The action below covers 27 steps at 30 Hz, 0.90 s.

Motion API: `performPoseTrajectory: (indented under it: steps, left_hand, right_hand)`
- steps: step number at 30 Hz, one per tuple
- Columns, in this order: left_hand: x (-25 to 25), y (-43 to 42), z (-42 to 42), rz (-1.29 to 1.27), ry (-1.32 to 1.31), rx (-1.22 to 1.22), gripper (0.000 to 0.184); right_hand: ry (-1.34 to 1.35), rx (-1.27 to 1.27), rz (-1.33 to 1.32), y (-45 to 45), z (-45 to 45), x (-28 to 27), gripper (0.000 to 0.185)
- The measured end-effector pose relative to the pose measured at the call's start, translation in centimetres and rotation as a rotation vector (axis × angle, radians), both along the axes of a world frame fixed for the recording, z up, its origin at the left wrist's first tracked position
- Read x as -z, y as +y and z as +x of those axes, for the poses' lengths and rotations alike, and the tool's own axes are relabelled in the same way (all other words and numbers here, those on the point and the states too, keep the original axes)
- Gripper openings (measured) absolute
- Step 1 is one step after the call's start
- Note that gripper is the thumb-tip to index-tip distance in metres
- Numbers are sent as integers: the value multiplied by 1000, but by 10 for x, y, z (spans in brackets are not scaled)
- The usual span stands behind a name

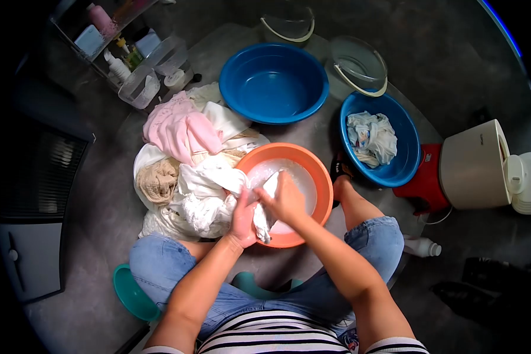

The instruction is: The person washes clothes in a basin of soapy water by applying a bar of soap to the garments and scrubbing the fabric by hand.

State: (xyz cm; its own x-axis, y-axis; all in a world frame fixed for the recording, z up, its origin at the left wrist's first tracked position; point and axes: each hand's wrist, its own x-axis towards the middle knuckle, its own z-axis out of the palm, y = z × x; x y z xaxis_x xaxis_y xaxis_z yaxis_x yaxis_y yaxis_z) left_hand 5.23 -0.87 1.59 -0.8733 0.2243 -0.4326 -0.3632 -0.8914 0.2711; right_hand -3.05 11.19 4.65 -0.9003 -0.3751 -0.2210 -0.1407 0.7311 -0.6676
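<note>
1. Left hand (242, 221) is resting against a white cloth (262, 225) at the near-left side of an orange basin (324, 192); its fingers are partly hiding, so I cannot tell how tightly they are closing.
2. Right hand (288, 199) is clamping on the same cloth, fingers curling round its upper part above the basin. The two hands are working close together, nearly meeting at the thumbs.
3. Cloth is hanging between the hands, its lower end drooping at the basin's near rim. Sudsy water (299, 177) is filling part of the basin below.
4. A laundry heap is lying just left of the basin: a pink garment (186, 127) is topping the far end, a beige garment (158, 180) is sitting bunched at the left, and a crumpled white garment (203, 209) is lying nearest the left hand.
5. A large blue basin (271, 85) is standing beyond the orange one. To the right, a smaller blue basin (408, 147) is holding crumpled white laundry (373, 138).
6. A white bottle (420, 246) is lying on its side, beyond the person's right knee (380, 236).
</note>
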Motion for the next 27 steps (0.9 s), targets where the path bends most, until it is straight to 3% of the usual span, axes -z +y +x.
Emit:
performPoseTrajectory:
  steps: [1,2,4,5,8,11,13,16,17,19,22,23,25,26,27]
  left_hand:
    - [-3,9,-3,-211,-2,11,58]
    - [-8,12,-5,-337,-55,28,40]
    - [2,10,-7,-512,-126,33,36]
    - [8,9,-6,-601,-164,31,36]
    - [11,-1,-10,-532,-146,-143,29]
    - [1,-35,-15,-371,73,-192,23]
    - [-18,-40,-19,-218,0,-241,24]
    - [-62,-26,-24,-503,-10,-14,23]
    - [-40,-29,-22,-1028,165,253,35]
    - [-51,-29,-27,-1613,143,896,38]
    - [-1,-25,-19,-1153,252,493,29]
    - [6,-24,-16,-932,161,353,30]
    - [7,-19,-15,-484,-14,75,31]
    - [10,-19,-16,-426,-16,74,36]
    - [12,-17,-14,-333,-64,47,37]
  right_hand:
    - [-78,37,16,7,-10,8,64]
    - [-200,32,-138,14,-17,22,65]
    - [-445,16,-447,23,-26,41,67]
    - [-517,-67,-434,28,-25,42,67]
    - [-777,-242,-420,33,-19,-30,58]
    - [-701,-513,-404,38,-34,2,58]
    - [-805,-407,-540,39,-36,-13,41]
    - [-817,-254,-646,40,-35,-17,33]
    - [-837,-186,-637,40,-35,-15,33]
    - [-875,-48,-617,40,-35,-4,32]
    - [-882,95,-646,42,-34,19,37]
    - [-904,158,-667,41,-33,20,39]
    - [-516,296,-566,26,-26,16,45]
    - [-322,358,-511,16,-21,13,48]
    - [-79,255,-515,8,-8,2,56]
